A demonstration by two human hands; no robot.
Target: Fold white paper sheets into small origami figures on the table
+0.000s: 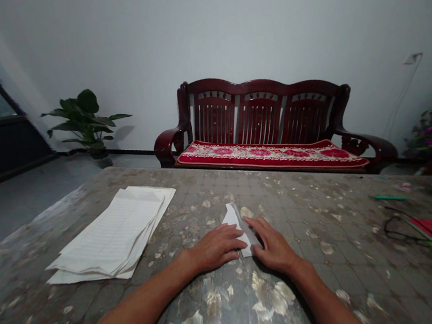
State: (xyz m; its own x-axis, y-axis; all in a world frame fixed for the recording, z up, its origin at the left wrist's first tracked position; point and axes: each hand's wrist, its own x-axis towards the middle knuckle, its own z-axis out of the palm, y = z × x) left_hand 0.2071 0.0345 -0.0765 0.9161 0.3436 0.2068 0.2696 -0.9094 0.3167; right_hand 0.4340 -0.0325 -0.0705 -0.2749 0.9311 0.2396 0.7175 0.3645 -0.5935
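One stack of lined sheets [107, 237] is set, untouched, on the tabletop [319, 212] at left. Mid-tabletop, some folding is judged done on the white folded paper [230, 216]; its right side seems not yet pressed flat. Left hand [216, 248]: grip open, fingers laid across the paper, nothing clenched. Right hand [274, 245]: grip partly open, the paper's right edge touched by index finger and thumb.

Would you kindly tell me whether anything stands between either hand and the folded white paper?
Nothing visible does: the left hand rests on the folded white paper, and the right hand is at its right edge.
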